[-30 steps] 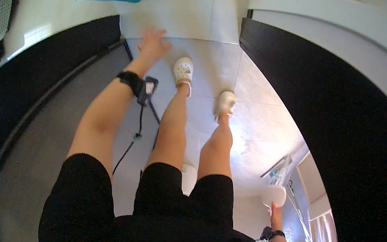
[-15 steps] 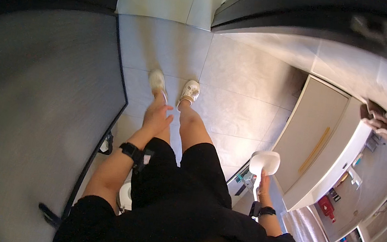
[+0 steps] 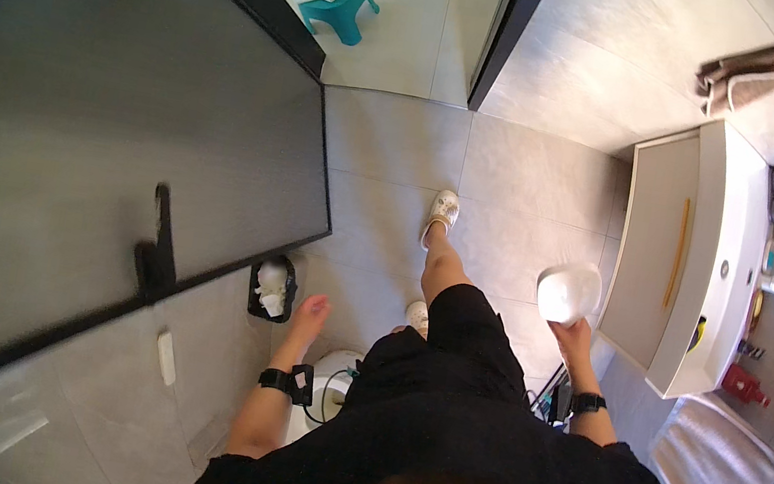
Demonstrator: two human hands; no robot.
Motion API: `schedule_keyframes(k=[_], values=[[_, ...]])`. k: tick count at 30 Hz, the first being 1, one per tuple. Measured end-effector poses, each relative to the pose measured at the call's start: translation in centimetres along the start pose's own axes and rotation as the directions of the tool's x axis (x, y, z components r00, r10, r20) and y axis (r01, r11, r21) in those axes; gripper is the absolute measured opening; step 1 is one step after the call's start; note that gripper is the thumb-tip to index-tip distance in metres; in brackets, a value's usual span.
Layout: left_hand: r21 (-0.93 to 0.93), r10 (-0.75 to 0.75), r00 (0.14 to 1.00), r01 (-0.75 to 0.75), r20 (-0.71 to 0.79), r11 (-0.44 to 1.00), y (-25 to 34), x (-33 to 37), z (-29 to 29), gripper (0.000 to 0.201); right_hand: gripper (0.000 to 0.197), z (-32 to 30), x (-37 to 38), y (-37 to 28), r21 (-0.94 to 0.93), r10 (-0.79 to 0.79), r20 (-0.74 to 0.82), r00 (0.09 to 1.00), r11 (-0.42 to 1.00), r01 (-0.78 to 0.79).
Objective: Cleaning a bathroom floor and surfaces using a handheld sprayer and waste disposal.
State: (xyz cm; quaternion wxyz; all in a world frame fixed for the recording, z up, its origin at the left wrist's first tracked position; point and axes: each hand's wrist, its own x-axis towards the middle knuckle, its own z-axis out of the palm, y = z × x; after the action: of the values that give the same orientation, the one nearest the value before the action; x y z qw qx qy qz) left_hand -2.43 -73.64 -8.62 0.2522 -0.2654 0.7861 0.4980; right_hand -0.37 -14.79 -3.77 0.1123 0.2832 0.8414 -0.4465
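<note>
My right hand [image 3: 574, 341] is closed on a white tool [image 3: 568, 291] with a rounded-square head; the hand hides part of its handle, and I cannot tell its exact kind. The tool is held up a little left of the white washbasin cabinet [image 3: 654, 234]. Hanging at my side, my left hand [image 3: 306, 318] looks loosely open, slightly blurred, with nothing seen in it. Just left of it stands a small black bin [image 3: 291, 272] holding crumpled white paper [image 3: 272, 291]. A white toilet [image 3: 302, 424] shows partly behind my left wrist, with a dark cable across it.
A dark framed door [image 3: 149, 83] with a black handle [image 3: 160, 242] stands at left. Beyond the doorway is a teal stool [image 3: 344, 12]. Bottles, including a red one [image 3: 742, 385], stand at the basin's right. A towel [image 3: 711, 466] hangs lower right.
My view has shifted back and left, showing more of the door, bin and toilet. My left hand has swung from before my legs out to the side. The white tool stays in my right hand.
</note>
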Motion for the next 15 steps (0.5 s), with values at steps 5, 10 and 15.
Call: schedule_keyframes(k=[5, 10, 15], values=[[-0.268, 0.046, 0.986, -0.088, -0.16, 0.959, -6.4, -7.3, -5.0, 0.052, 0.035, -0.4, -5.1, 3.2, 0.194, -0.089, 0.02, 0.996, 0.978, 0.083], [-0.501, 0.043, 0.922, -0.247, -0.384, 0.83, -6.3, -12.7, -9.9, 0.031, 0.032, -2.0, -8.6, 5.5, 0.208, -0.113, 0.097, 0.989, 0.974, 0.091], [-0.411, 0.163, 0.939, -0.283, -0.303, 0.866, -5.6, -14.3, -5.5, 0.028, 0.038, -6.5, -12.5, 5.3, -0.018, -0.128, 0.044, 0.991, 0.992, 0.129]])
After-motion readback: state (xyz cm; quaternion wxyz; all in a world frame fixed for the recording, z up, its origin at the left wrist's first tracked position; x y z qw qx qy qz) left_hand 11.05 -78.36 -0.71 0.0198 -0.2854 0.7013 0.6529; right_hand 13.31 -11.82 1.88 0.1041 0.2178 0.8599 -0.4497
